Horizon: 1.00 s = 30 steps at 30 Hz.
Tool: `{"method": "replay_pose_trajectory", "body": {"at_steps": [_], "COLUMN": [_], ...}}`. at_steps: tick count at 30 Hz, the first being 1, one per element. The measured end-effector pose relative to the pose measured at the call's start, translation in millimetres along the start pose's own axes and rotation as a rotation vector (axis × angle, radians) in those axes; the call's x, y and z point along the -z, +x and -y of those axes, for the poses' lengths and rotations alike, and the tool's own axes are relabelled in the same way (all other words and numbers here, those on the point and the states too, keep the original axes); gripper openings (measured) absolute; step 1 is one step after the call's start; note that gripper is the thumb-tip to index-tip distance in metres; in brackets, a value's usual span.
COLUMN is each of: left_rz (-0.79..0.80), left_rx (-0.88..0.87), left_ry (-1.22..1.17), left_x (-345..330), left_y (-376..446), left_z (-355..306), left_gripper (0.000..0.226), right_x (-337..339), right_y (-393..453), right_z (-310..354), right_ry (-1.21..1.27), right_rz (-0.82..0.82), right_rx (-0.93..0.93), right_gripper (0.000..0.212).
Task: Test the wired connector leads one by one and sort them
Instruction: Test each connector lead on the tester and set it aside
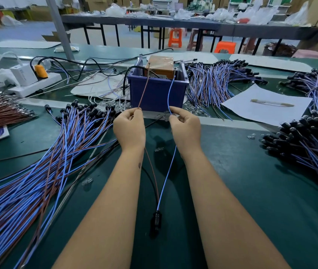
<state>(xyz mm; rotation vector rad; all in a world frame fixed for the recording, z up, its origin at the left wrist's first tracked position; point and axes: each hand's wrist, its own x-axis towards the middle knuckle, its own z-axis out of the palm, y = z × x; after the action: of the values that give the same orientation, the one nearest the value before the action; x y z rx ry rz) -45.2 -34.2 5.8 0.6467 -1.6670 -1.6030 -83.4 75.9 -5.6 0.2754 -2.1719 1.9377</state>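
Note:
One connector lead lies between my forearms, its black connector (155, 222) resting on the green mat near me. My left hand (130, 129) pinches its brown wire (143, 90), and my right hand (185, 131) pinches its blue wire (170, 94). Both wire ends reach up to the top of the blue bin (157, 94), which holds a brown box-shaped tester (160, 66) with metal contact plates on either side. Whether the tips touch the contacts is too small to tell.
A large heap of blue-and-brown leads (37, 162) spreads at my left. More bundles lie behind the bin at right (218, 80) and at the far right (305, 140). A white power strip (32, 82), a white sheet (266, 105) and small clear bulbs (87, 182) lie around.

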Motion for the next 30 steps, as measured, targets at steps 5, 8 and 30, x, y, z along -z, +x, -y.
{"method": "replay_pose_trajectory", "body": {"at_steps": [5, 8, 30], "left_rz": [-0.006, -0.007, 0.436], "left_rx": [-0.001, 0.012, -0.022], "left_ry": [0.005, 0.002, -0.005], "left_x": [0.3, 0.2, -9.2], "left_y": [-0.5, 0.3, -15.0], "left_z": [-0.1, 0.4, 1.4], "left_gripper": [0.018, 0.018, 0.020], "right_x": [-0.4, -0.4, -0.1], "right_y": [0.3, 0.2, -9.2], "right_z": [-0.5, -1.0, 4.4], "right_ry": [-0.002, 0.004, -0.065], "right_rz": [-0.007, -0.001, 0.006], "right_rx": [-0.008, -0.008, 0.054], "right_gripper": [0.030, 0.030, 0.029]}}
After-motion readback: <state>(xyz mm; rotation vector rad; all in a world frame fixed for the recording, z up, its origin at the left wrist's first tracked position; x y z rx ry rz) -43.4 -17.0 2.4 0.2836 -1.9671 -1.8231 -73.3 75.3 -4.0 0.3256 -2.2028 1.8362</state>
